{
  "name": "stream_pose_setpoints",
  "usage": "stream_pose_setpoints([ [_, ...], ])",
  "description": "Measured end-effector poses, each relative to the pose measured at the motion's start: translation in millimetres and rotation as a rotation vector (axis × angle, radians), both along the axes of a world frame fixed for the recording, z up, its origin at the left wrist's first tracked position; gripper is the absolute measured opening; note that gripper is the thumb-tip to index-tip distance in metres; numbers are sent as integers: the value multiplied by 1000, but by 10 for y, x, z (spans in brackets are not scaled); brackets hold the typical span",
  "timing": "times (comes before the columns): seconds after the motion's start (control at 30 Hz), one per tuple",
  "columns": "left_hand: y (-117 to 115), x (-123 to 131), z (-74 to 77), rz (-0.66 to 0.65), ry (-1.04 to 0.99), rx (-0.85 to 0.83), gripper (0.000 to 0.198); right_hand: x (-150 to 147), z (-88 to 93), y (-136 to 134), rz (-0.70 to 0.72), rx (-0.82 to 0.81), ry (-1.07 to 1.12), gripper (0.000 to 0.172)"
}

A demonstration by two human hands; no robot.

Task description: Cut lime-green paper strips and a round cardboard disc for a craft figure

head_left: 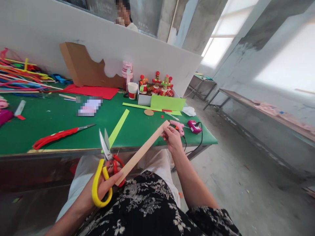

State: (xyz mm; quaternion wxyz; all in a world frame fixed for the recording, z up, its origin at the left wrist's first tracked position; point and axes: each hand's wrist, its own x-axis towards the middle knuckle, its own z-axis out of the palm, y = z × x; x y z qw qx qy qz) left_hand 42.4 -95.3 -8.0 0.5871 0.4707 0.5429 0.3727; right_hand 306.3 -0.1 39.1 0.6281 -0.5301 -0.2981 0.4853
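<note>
Hooked in my left hand [108, 180] is a pair of scissors [106, 147] with yellow and red handles, its blades spread and pointing up. The thumb of that hand also presses on the lower end of a long tan cardboard strip [142, 152]. My right hand [173, 137] pinches the strip's upper end between thumb and fingers. The strip slants across my lap and over the table's front edge. Left of it, a light-green strip [119, 127] lies partly behind the scissors. A pink glue gun [179, 126] rests just beyond my right hand.
On the green table [137, 131] lie a red-handled cutter [59, 136], a cardboard disc [148, 112] and a purple block [194, 127] with a cord. Behind stand a paper cup [132, 90] and a box of red-green figures [145, 99]. A person [125, 14] is beyond the white partition.
</note>
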Motion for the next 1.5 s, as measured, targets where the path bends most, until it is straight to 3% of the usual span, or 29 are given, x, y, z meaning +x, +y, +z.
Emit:
stream_pose_setpoints([
  [0.17, -27, 15, 166, 37, 180, 64, 49, 17, -86, 32, -49, 1, -58, 35],
  [0.4, -40, 14, 182, 56, 182, 61, 47, 25, -119, 105, -90, -31, -72, 27],
  [0.57, -27, 65, 177, 145, 106, -46, 52, -19, -150, -228, -229, 57, -46, 29],
  [0.63, -30, 73, 178, 126, 124, -48, 50, -143, -247, -481, -109, 20, -3, 34],
  [0.77, -50, 67, 142, 76, 105, -53, 50, -518, -505, -871, 258, -258, 181, 40],
  [1.0, -28, 33, -39, 38, 128, 16, 51, -906, -683, -862, 611, -343, 339, 43],
  [1.27, -41, 22, -205, 37, 169, 65, 47, -920, -816, -866, 555, -354, 274, 43],
  [1.4, -65, -20, -199, 23, 198, 81, 43, -906, -803, -849, 512, -345, 244, 38],
  [1.5, -64, -12, -188, 39, 203, 82, 43, -925, -783, -855, 557, -344, 238, 39],
])
